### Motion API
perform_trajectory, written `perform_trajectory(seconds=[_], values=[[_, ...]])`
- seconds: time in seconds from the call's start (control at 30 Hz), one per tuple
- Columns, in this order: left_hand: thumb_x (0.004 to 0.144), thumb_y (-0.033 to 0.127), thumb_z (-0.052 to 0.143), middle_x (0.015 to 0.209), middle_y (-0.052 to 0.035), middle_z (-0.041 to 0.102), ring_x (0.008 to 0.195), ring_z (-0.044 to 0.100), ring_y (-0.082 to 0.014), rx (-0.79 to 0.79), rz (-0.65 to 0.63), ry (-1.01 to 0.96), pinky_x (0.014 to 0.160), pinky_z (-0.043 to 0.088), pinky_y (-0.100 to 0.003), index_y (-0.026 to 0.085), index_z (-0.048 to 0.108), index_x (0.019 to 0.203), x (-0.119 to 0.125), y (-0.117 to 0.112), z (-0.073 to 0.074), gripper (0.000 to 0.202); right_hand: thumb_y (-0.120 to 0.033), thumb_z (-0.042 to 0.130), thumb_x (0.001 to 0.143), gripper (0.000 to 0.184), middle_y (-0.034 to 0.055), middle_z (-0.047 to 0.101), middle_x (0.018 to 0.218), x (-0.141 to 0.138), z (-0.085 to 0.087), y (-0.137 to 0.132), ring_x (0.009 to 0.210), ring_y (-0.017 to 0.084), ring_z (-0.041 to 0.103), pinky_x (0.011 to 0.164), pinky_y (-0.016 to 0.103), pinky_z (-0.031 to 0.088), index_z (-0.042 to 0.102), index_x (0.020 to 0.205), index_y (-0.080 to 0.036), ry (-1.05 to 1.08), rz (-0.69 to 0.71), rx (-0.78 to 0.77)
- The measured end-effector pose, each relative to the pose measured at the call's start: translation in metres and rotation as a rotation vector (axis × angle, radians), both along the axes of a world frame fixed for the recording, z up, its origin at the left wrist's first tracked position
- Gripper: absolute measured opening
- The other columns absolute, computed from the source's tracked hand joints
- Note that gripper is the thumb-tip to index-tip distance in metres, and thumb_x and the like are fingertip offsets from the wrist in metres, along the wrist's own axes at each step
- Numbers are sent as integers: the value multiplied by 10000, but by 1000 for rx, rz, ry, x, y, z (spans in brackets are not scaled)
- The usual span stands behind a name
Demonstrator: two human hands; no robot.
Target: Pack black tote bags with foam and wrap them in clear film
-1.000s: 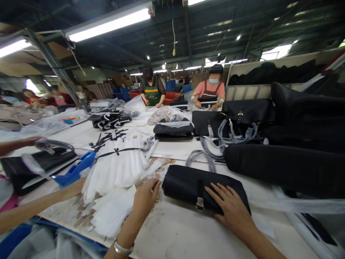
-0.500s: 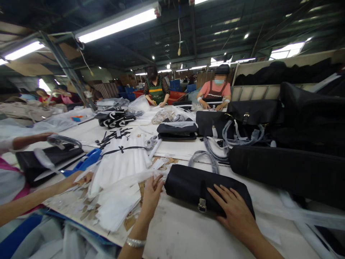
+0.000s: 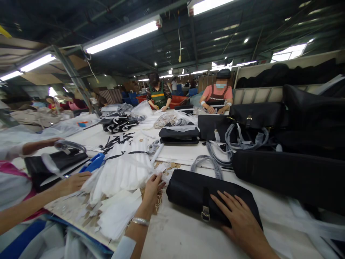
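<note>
My right hand (image 3: 235, 214) lies flat with fingers spread on a black bag (image 3: 194, 191) that rests on the white table (image 3: 178, 233); a metal clasp (image 3: 205, 214) sits on the bag's strap just left of my fingers. My left hand (image 3: 153, 185), with a silver bracelet on the wrist, pinches the edge of a white sheet (image 3: 159, 170) from the heap of white fabric pieces (image 3: 121, 172) left of the bag.
A co-worker's hand (image 3: 72, 181) rests on the white heap at left, beside a blue tool (image 3: 93, 163) and a black bag (image 3: 54, 163). More black bags (image 3: 285, 172) with grey straps (image 3: 212, 158) fill the right side. Two people (image 3: 215, 95) work at the far end.
My left hand has closed on the white sheet and drawn it up a little from the heap. My right hand stays flat on the black bag. The camera has tilted slightly.
</note>
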State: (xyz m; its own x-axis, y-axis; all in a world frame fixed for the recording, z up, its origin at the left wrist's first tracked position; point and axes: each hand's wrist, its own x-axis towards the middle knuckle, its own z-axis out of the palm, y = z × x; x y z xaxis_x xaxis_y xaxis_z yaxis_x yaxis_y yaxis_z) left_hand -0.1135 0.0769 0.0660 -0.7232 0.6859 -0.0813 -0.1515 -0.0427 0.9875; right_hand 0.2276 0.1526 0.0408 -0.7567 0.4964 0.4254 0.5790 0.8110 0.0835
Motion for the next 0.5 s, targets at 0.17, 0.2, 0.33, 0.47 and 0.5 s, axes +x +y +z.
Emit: perform_trajectory(seconds=[0.17,0.2,0.33,0.47,0.5], values=[[703,455,741,846,-54,671,724,655,-135,60,108,-127,679,565,-271,153,628,828,-18,-5,6,345,-197,666,639,891,74,509,1460,2,-6,4,1270,320,522,1064,494,334,392,1477,-321,7,21,15],[700,427,743,856,-55,676,734,655,-133,67,127,-134,687,563,-268,151,634,830,-22,-7,9,324,-199,663,634,897,73,506,1463,2,-8,5,1272,322,520,1064,496,331,388,1479,-320,8,26,17],[658,375,778,962,-69,687,817,653,-136,91,185,-120,715,556,-251,142,669,886,-34,-17,26,344,-222,651,634,903,70,521,1450,4,-18,10,1257,324,535,1051,501,326,374,1487,-328,30,52,50],[640,440,799,911,-33,666,809,635,-131,114,245,-78,735,566,-268,146,682,847,-38,-23,51,379,-253,641,621,910,61,547,1426,6,-22,16,1197,328,583,1005,483,363,377,1489,-325,62,77,137],[627,449,807,878,-28,660,785,629,-131,115,250,-72,725,568,-269,140,691,836,-39,-25,57,390,-263,638,632,892,55,556,1418,6,-22,18,1180,321,595,989,468,377,385,1486,-323,58,84,168]])
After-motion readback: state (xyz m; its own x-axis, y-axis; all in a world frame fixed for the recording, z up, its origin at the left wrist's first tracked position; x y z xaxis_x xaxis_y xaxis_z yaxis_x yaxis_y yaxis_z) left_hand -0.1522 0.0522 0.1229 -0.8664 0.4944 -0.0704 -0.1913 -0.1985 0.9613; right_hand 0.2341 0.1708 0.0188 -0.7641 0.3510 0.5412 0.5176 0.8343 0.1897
